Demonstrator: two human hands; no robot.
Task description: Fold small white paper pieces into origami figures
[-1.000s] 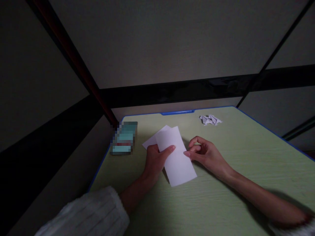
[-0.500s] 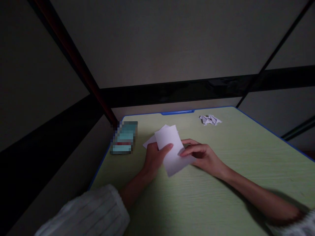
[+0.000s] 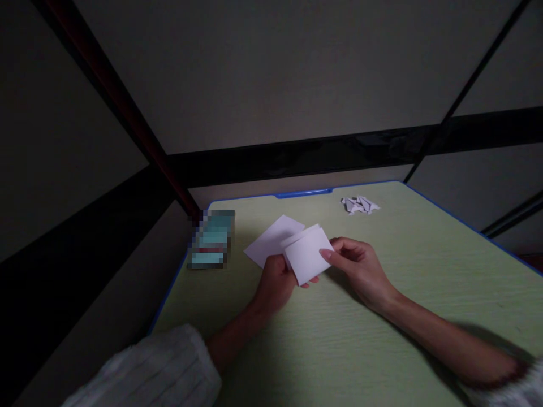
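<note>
A white sheet of paper (image 3: 309,257), bent over into a doubled shape, is held above the table between both hands. My left hand (image 3: 278,282) grips it from the lower left, with its fingertips showing under the bottom edge. On the right side, my right hand (image 3: 358,265) pinches the paper, thumb on top and the other fingers partly hidden behind. Another piece of white paper (image 3: 274,240) lies flat on the table just behind the left hand.
Folded white paper figures (image 3: 360,204) sit at the back right of the pale green table (image 3: 424,254). A phone-like object (image 3: 212,240), its surface pixelated, lies at the left edge. A blue strip (image 3: 303,193) runs along the far edge, near a wall panel.
The held paper was a longer single panel; now its near part is folded up and over, making it shorter. My right thumb has come onto the front of the paper.
</note>
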